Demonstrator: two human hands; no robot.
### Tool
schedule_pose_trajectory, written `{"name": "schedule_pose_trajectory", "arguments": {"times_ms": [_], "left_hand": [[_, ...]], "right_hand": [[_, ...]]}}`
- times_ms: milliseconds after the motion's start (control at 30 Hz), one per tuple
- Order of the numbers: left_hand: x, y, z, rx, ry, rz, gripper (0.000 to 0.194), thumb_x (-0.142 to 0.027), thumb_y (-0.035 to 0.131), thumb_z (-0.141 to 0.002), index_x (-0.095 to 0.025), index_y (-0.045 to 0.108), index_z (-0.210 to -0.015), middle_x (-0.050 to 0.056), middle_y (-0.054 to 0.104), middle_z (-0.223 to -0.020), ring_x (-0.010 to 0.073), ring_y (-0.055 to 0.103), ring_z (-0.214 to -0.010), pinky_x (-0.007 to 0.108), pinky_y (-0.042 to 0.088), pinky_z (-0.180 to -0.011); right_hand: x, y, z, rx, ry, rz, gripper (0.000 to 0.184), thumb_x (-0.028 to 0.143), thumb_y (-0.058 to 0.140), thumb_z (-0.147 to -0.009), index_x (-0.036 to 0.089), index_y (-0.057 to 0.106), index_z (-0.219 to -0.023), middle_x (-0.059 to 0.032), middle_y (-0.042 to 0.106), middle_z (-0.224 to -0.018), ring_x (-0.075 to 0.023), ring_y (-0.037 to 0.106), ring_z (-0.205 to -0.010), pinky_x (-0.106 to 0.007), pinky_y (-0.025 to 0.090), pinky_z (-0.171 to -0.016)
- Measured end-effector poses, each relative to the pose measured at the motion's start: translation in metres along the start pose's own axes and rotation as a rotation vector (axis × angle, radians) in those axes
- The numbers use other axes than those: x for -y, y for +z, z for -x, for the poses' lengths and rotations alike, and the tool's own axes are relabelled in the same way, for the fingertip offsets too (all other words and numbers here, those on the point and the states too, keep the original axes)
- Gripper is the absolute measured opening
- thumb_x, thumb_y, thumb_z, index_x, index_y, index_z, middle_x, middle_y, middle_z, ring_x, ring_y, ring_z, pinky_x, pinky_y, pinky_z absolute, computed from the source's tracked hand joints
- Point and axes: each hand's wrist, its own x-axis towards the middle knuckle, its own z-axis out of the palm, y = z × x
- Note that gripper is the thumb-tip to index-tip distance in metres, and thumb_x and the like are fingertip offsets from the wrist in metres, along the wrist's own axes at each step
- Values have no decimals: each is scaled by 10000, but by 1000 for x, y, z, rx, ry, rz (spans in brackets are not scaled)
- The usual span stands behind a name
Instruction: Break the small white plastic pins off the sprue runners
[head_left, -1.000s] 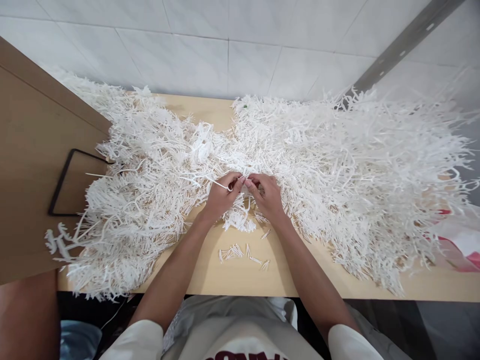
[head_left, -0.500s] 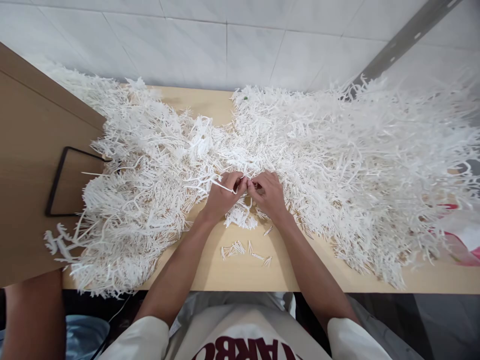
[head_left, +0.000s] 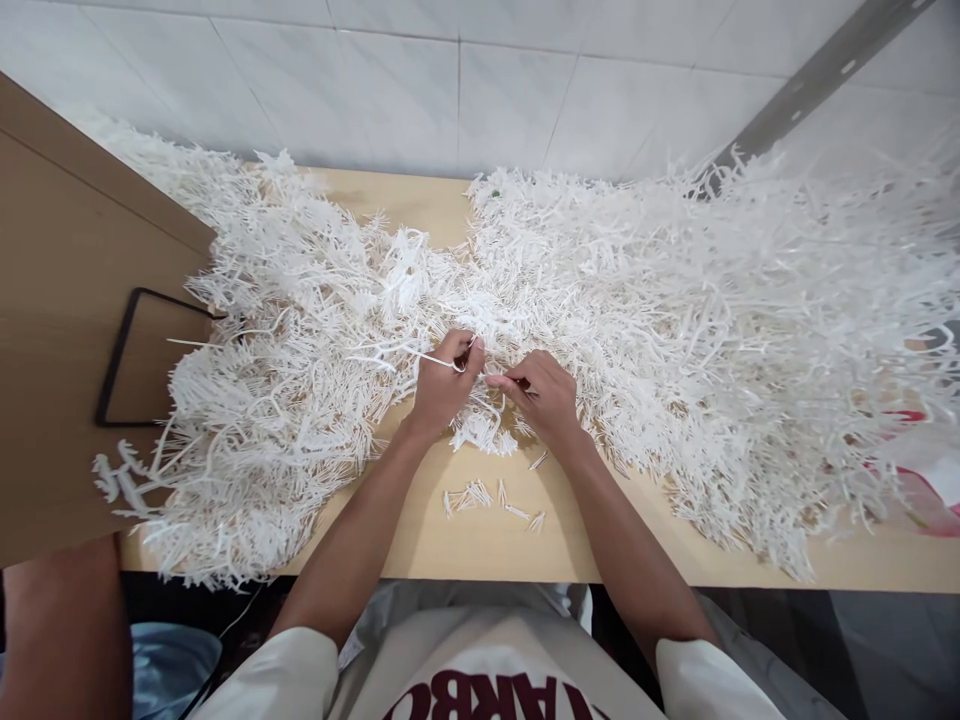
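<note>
My left hand point(head_left: 444, 388) is closed, its thumb and fingers pinching a white branched plastic stem point(head_left: 409, 351). Forked ends of the stem stick out to the left over the pile. A short way to the right, my right hand point(head_left: 550, 398) has its fingers curled and its thumb pressed toward them, pointing at the left hand. Anything in that pinch is too small to make out. Beneath and between the hands lies a small clump of white sprigs point(head_left: 484, 432). Short white bits point(head_left: 472, 495) are scattered on the table nearer my body.
Large heaps of white plastic sprigs cover the table point(head_left: 420, 550) on the left point(head_left: 300, 300) and right point(head_left: 675, 300). A brown panel point(head_left: 67, 300) with a black metal loop point(head_left: 112, 360) stands at left, above another person's limb point(head_left: 64, 630). A tiled wall point(head_left: 390, 100) runs behind.
My hands have drawn apart: the left has shifted slightly left with the stem, and the right has moved right and a little nearer my body.
</note>
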Motion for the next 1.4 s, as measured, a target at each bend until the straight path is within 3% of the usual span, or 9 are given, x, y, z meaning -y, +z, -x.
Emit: {"name": "schedule_pose_trajectory", "arguments": {"times_ms": [167, 367, 600, 733, 800, 867, 1000, 1200, 1400], "left_hand": [[-3, 0, 2, 41, 19, 29, 168, -347, 497, -900, -188, 550, -896, -38, 547, -640, 60, 500, -578, 198, 387, -594], [-10, -1, 2, -46, -3, 94, 157, -342, 507, -898, -190, 527, -869, -45, 537, -618, 59, 492, -555, 191, 397, -578], [-2, 0, -5, -131, -146, 22, 220, -400, 479, -906, -189, 541, -890, -51, 488, -586, 67, 429, -527, 207, 338, -537], [-8, -2, -2, 80, -69, 172, 189, -372, 481, -911, -193, 542, -906, -47, 543, -618, 61, 503, -556, 188, 387, -566], [-11, -2, 1, 132, -39, 241, 170, -355, 492, -908, -195, 547, -914, -48, 553, -625, 55, 519, -546, 181, 405, -564], [-12, -2, 2, 143, -21, 270, 162, -349, 500, -904, -196, 552, -919, -46, 556, -629, 56, 526, -542, 180, 420, -559], [-11, -2, 1, 134, 41, 171, 141, -327, 520, -890, -190, 555, -890, -30, 585, -653, 66, 532, -573, 191, 418, -567], [-9, 3, 3, 124, 59, 41, 136, -320, 531, -879, -188, 563, -861, -23, 604, -690, 66, 518, -598, 193, 384, -569], [-11, 4, 1, 30, -122, 124, 217, -375, 513, -884, -190, 517, -771, -66, 448, -548, 58, 395, -503, 190, 328, -508]], "right_hand": [[-2, -1, 1, -39, 82, 18, 277, 357, 594, -853, 195, 514, -643, 33, 508, -544, -86, 432, -541, -242, 356, -551], [2, -6, -5, 201, -12, -9, 324, 343, 573, -872, 188, 481, -603, 38, 480, -544, -82, 404, -542, -252, 346, -582], [35, -14, -1, -31, -221, -78, 452, 224, 622, -831, 193, 305, -510, 61, 350, -451, -86, 307, -494, -289, 255, -529], [29, -13, -5, -173, 85, 32, 110, 249, 605, -853, 211, 549, -766, 8, 605, -690, -125, 523, -689, -307, 385, -689], [19, -11, -7, -60, 269, 100, 189, 323, 592, -861, 226, 584, -1024, -50, 652, -979, -176, 560, -932, -346, 396, -816], [11, -10, -8, 103, 275, 116, 232, 359, 570, -871, 242, 586, -1071, -53, 636, -1070, -192, 543, -1012, -356, 378, -846], [5, -10, -6, 186, 128, 112, 96, 280, 520, -897, 217, 588, -870, -23, 639, -875, -159, 533, -844, -335, 355, -779], [10, -11, -4, 208, 93, 68, 271, 198, 462, -903, 209, 403, -638, 32, 438, -581, -116, 386, -619, -303, 322, -676], [22, -4, -1, 173, -80, 127, 280, 163, 506, -871, 205, 378, -626, 40, 447, -568, -104, 382, -599, -302, 312, -660]]}}
